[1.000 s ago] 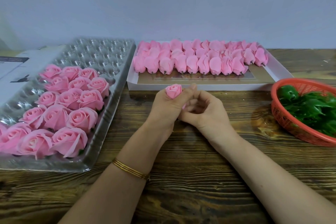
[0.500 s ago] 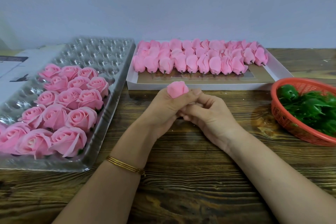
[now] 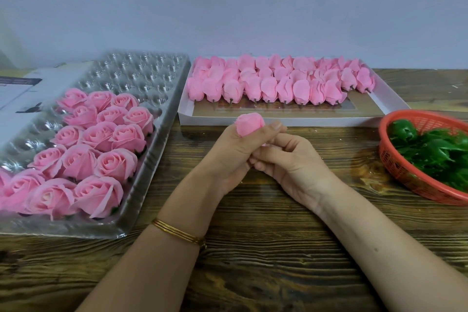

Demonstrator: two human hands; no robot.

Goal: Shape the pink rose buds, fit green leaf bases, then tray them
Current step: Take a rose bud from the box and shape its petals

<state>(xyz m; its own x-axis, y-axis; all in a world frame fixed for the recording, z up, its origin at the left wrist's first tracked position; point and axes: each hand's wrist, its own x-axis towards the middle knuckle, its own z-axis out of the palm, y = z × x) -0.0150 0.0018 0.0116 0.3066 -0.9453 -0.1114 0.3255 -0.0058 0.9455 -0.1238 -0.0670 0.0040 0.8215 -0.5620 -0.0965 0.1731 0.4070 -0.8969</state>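
Head view: left hand [image 3: 233,157] grips the pink rose bud [image 3: 250,125], tip showing above the fist; right hand [image 3: 291,162], touching it, pinches the bud's underside. Shaping step, I judge; next needs a green leaf base [image 3: 435,154] from the basket [image 3: 395,160] off to the right hand's right.

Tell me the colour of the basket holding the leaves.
Orange-red basket, clearest at the right of the head view.

L hand [image 3: 228,157] hides bud [image 3: 250,126] base; basket [image 3: 397,172] cropped rt.
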